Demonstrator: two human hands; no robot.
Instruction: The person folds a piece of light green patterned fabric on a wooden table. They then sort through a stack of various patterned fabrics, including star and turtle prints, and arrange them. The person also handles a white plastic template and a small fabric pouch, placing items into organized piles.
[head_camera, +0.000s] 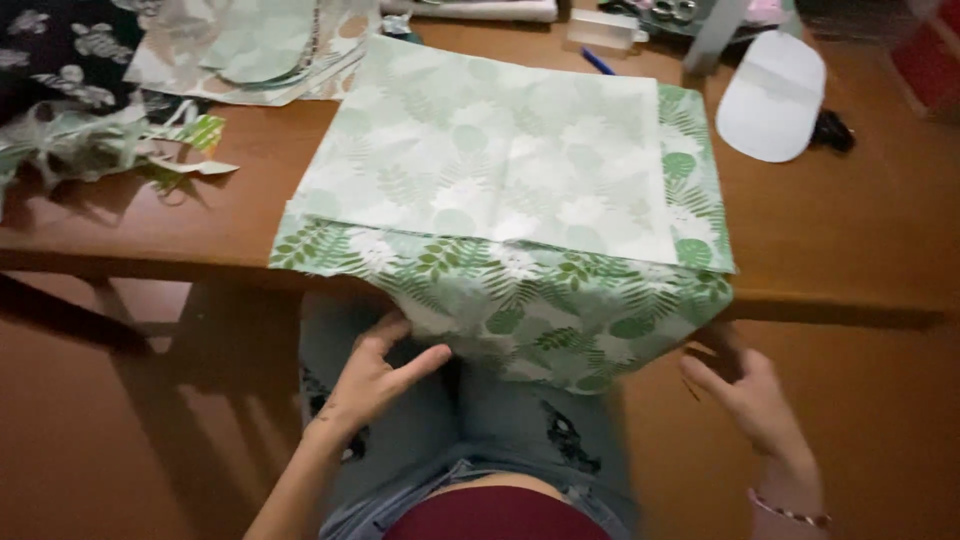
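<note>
- The leaf-print fabric (520, 190) lies folded on the wooden desk (850, 230); its pale reverse side faces up on top, and a greener layer hangs over the desk's near edge onto the person's lap.
- The left hand (375, 375) sits just under the fabric's hanging edge, at its left part, resting on the jeans (480, 420). Its fingers (420, 362) are loosely spread and the fingertips touch the lower hem; no pinch shows.
- The right hand (750, 390) is at the fabric's lower right corner, below the desk edge. The fingers are curled and blurred, so I cannot tell whether they grip the cloth or only touch it.
- A beaded bracelet (790, 513) circles the right wrist.
- Beyond the fabric's far left corner lies a stack of pale cut fabric pieces (250, 50).
- Left of the fabric, well apart, a dark flowered cloth (60, 50) and crumpled green scraps (110, 145) cover the desk's left end.
- To the right of the fabric's far right corner lies a white oval pattern piece (772, 97), with a small black object (832, 130) just beside it.
- A blue pen (597, 62) lies just past the fabric's far edge, near a clear plastic box (605, 30).
</note>
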